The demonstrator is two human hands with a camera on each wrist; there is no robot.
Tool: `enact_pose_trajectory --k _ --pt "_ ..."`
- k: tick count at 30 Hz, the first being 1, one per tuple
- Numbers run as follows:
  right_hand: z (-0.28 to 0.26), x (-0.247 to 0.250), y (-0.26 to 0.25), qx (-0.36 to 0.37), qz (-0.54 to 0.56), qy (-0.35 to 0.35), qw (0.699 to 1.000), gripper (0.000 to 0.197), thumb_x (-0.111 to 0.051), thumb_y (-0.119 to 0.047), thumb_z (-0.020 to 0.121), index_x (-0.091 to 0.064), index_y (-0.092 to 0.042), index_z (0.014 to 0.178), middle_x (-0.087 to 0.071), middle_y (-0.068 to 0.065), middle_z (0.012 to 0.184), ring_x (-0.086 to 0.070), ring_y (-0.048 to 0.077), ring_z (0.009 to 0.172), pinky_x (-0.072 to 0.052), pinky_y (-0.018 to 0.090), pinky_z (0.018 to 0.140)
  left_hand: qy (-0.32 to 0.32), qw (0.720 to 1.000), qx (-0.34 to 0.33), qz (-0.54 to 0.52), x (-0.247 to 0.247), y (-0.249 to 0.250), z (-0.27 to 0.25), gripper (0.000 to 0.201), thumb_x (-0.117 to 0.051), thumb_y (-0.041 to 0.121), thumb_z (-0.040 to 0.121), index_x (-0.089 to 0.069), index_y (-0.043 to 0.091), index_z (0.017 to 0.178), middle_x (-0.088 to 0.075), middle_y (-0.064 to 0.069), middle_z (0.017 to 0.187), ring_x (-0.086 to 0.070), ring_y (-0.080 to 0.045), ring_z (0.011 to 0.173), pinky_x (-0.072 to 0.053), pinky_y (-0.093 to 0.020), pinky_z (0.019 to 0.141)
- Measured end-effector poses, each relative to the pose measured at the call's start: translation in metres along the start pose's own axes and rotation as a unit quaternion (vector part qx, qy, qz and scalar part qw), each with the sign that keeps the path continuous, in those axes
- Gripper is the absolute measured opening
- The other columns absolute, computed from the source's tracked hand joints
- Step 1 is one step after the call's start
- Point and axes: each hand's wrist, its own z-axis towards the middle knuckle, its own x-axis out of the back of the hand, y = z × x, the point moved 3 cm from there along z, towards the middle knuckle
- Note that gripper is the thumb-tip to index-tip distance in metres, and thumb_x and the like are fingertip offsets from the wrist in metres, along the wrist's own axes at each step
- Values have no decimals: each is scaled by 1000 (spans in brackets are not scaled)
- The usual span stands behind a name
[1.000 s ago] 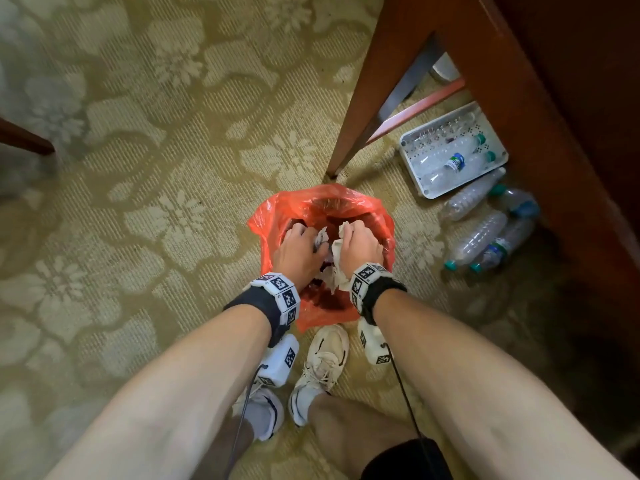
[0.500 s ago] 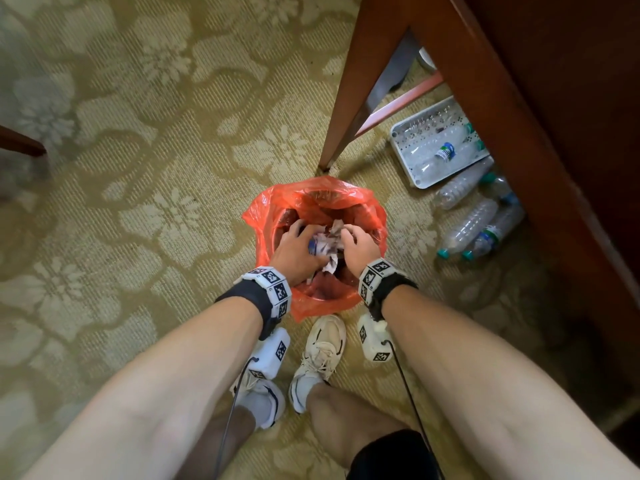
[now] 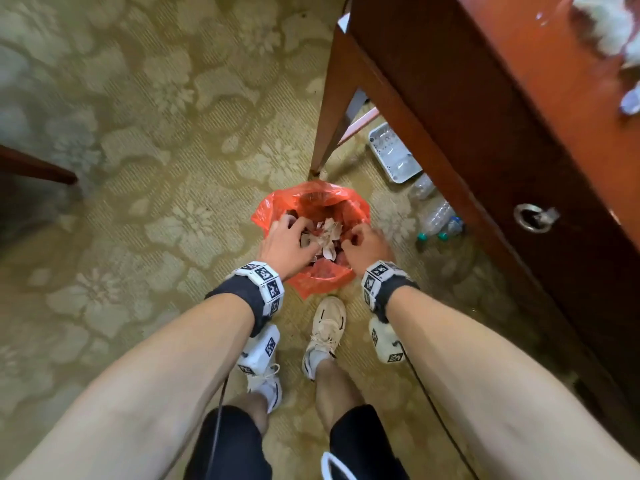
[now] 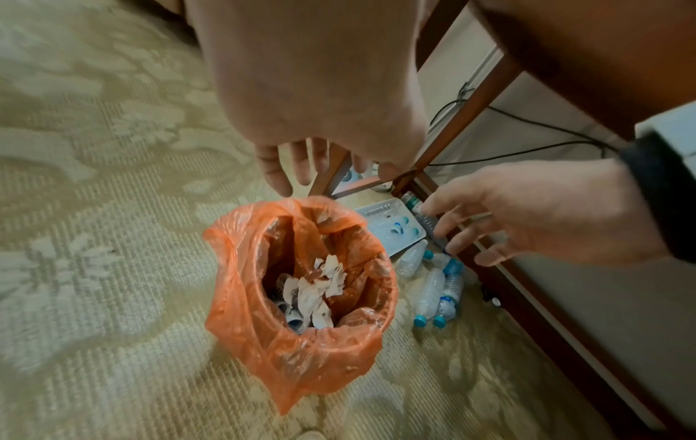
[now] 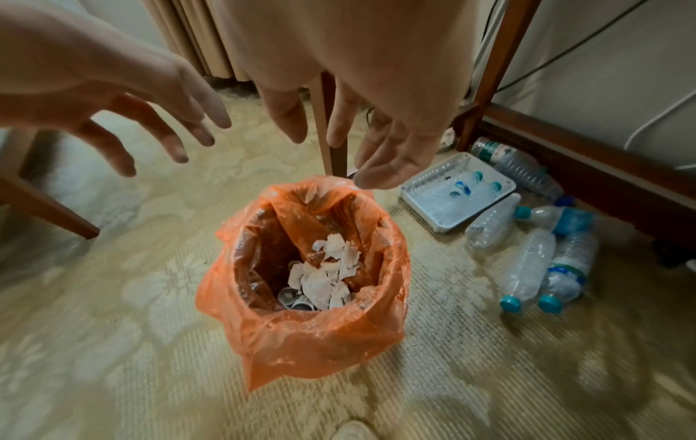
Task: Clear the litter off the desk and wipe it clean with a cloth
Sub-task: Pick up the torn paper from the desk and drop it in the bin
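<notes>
Left hand (image 3: 287, 242) and right hand (image 3: 367, 245) hover over an orange-lined bin (image 5: 301, 327), fingers spread, holding nothing. Torn paper scraps (image 5: 327, 274) lie inside.

We see a floral carpet (image 5: 113, 342), clear plastic bottles (image 5: 527, 265) lying beside a white tray (image 5: 457, 190), and dark cables (image 4: 527, 151) along the wall.
</notes>
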Motion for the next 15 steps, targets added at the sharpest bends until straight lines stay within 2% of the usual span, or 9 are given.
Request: enact_pose_trajectory --k 4,8,11,15 --pt "-55 40 -21 14 -37 7 999 28 -45 -46 90 -58 -26 105 -60 7 114 -61 31 95 -50 39 87 15 999 -22 29 55 24 -44 34 -53 45 90 -57 30 120 -49 0 124 -46 -24 119 -44 -42 91" --pt "-106 96 -53 40 -76 17 996 36 -51 -39 92 -53 -22 123 -51 8 128 -57 33 110 -45 40 93 30 996 -61 57 117 56 -83 37 -52 47 91 -55 29 124 -49 -3 125 -48 -26 118 -45 -42 92" --pt "-136 136 -76 63 -77 42 994 40 -53 -41 92 -51 -22 126 -47 6 131 -58 32 112 -47 41 95 47 992 -94 64 162 83 -107 38 -52 48 91 -56 30 125 -49 -2 127 -47 -25 121 -44 -42 93" --pt "-180 189 -96 109 -86 82 987 38 -52 -40 92 -53 -23 126 -48 5 126 -58 28 109 -49 40 90 74 984 -138 80 214 125 -138 34 -53 47 91 -56 31 120 -49 -1 125 -48 -23 119 -44 -39 90"
